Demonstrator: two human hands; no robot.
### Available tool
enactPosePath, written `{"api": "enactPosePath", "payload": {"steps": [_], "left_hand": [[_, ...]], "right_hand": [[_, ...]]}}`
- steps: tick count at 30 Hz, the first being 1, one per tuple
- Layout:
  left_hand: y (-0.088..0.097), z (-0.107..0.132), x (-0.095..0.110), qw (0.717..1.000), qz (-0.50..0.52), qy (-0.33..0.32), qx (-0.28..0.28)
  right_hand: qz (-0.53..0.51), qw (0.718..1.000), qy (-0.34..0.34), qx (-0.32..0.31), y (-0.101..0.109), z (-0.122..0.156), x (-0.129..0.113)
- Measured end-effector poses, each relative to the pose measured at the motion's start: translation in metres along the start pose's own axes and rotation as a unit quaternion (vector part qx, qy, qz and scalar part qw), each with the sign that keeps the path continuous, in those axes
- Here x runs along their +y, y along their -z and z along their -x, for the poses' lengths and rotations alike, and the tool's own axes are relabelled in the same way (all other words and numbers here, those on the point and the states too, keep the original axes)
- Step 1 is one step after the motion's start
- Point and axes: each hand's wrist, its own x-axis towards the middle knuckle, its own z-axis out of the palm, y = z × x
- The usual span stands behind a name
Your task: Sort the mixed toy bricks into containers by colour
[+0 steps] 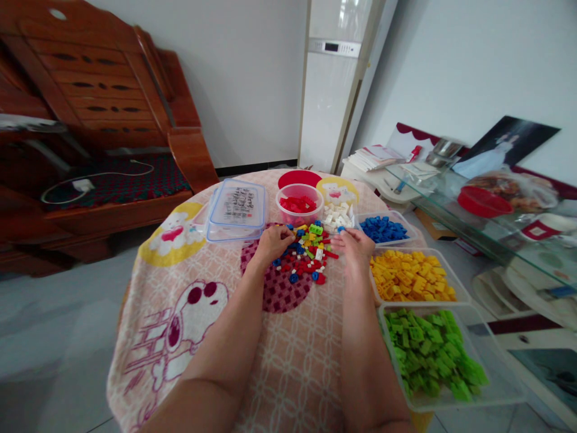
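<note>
A pile of mixed toy building bricks [311, 249] in red, green, yellow, white and blue lies loose on the tablecloth between my hands. At the pile's left edge, my left hand [273, 243] has its fingers pinched together; whatever is in them is too small to make out. My right hand [354, 245] is on the pile's right side, gripping a small blue brick [341, 229] between thumb and fingertips. Just beyond it stands a clear box of blue bricks [383, 229]. White bricks [338, 217] sit in a heap behind the pile, beside a round tub [299, 218] with red bricks inside.
On the right are a box of yellow bricks [412, 275] and a box of green bricks [433, 352]. Stacked clear lids [238, 207] lie at the back left, and a red round lid [299, 179] behind the tub. A glass shelf [487, 225] stands beyond the table's right side.
</note>
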Motion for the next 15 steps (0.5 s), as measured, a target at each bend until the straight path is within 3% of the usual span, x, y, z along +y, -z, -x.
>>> {"api": "enactPosePath", "payload": {"steps": [3, 7, 15], "left_hand": [[0.0, 0.0, 0.0, 1.0, 0.005, -0.001, 0.003], [-0.001, 0.001, 0.0, 1.0, 0.005, 0.001, 0.005], [0.0, 0.001, 0.001, 1.0, 0.001, 0.005, -0.003]], "right_hand": [[-0.092, 0.988, 0.052, 0.114, 0.008, -0.01, -0.001], [-0.158, 0.965, 0.085, 0.194, 0.017, -0.02, 0.003], [-0.107, 0.971, 0.12, 0.179, 0.02, -0.022, 0.009]]}}
